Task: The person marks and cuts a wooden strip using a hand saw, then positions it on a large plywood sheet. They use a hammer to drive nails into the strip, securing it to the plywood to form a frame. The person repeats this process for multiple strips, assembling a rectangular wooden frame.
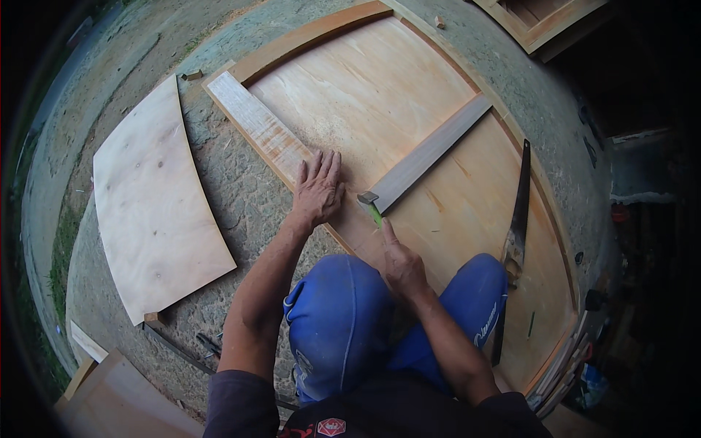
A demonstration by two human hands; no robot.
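Note:
My left hand [318,188] lies flat, fingers stretched, on the long side rail [264,124] of a large wooden panel frame. My right hand [402,263] is wrapped round the green handle of a hammer [371,201]. The hammer's metal head rests by the near end of a greyish crossbar [432,155], close to where it meets the side rail. That crossbar spans the pale plywood sheet [350,80] inside the frame. My fingers cover part of the handle.
A handsaw [518,212] lies on the panel beside my right knee. To the left, a loose plywood sheet [157,197] rests over rough stony ground [234,175]. Pliers [209,343] lie near my left arm. Another wooden frame [544,25] stands at the far right.

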